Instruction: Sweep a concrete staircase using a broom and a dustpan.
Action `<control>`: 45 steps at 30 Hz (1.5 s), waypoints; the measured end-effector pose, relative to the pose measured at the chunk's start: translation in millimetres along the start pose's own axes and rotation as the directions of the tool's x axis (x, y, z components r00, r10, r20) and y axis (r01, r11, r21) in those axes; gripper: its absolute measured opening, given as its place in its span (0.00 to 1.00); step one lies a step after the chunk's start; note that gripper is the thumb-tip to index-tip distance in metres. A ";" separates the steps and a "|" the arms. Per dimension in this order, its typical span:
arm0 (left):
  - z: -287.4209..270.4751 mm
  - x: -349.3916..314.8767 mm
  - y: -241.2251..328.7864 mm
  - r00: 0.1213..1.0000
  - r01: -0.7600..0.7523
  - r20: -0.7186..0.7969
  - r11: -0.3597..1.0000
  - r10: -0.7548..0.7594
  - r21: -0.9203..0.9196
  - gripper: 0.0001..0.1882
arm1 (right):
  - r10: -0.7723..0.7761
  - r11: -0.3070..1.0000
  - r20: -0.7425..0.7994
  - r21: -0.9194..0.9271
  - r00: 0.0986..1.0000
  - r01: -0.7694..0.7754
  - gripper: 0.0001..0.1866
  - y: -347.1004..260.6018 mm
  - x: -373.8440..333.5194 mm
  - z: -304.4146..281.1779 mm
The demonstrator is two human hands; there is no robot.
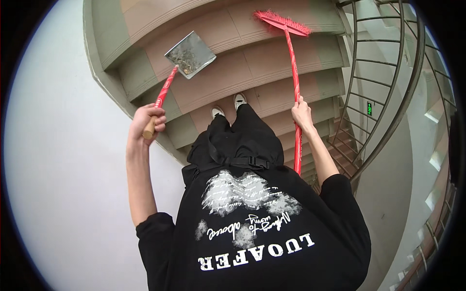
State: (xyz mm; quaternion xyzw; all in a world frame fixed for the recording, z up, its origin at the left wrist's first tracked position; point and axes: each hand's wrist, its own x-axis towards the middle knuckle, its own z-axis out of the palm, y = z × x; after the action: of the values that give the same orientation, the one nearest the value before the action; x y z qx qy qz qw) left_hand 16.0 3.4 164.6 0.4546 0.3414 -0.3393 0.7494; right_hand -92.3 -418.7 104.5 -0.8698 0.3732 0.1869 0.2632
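My left hand (147, 121) is closed around the red handle of a metal dustpan (196, 51), near the handle's wooden end. Grey dust and small bits of debris lie in the pan, which is over the steps ahead of my feet and to the left. My right hand (302, 115) grips the red shaft of a broom (294, 63) partway along its length. The broom's red bristle head (282, 23) is farther up the steps at the right, apart from the dustpan. The shaft's lower end runs down beside my right side.
Pink and green-grey stair steps (208, 87) curve across the view, with my white shoes (240, 100) on one of them. A pale wall (73, 160) borders the left. Metal railing (405, 92) runs along the right, and a small green lit sign (369, 108) shows beyond it.
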 end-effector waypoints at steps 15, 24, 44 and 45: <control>-22.2 27.7 -90.9 0.952 0.262 0.208 0.948 -0.223 -0.184 0.07 | 0.197 0.681 0.160 0.688 0.967 -0.253 0.16 54.1 6.4 47.6; -59.5 67.6 -93.1 0.944 0.299 0.276 0.824 -0.182 -0.480 0.07 | 0.155 0.704 0.332 0.623 0.931 -0.339 0.14 78.6 -95.3 81.2; -36.4 117.5 -142.1 0.924 0.362 0.372 0.503 -0.084 -0.785 0.10 | -0.387 0.903 0.142 -0.139 0.911 0.406 0.15 -69.9 21.9 102.6; -37.5 123.8 -140.6 0.914 0.382 0.398 0.511 -0.084 -0.770 0.10 | -0.399 0.892 0.116 -0.183 0.910 0.414 0.15 -61.2 11.6 108.8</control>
State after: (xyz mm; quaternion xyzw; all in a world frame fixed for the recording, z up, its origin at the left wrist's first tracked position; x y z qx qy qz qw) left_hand -40.3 -37.1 -13.4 -0.0673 0.3976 -0.3011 0.8641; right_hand -53.0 -324.4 31.8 -0.9432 0.1518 0.1975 0.2199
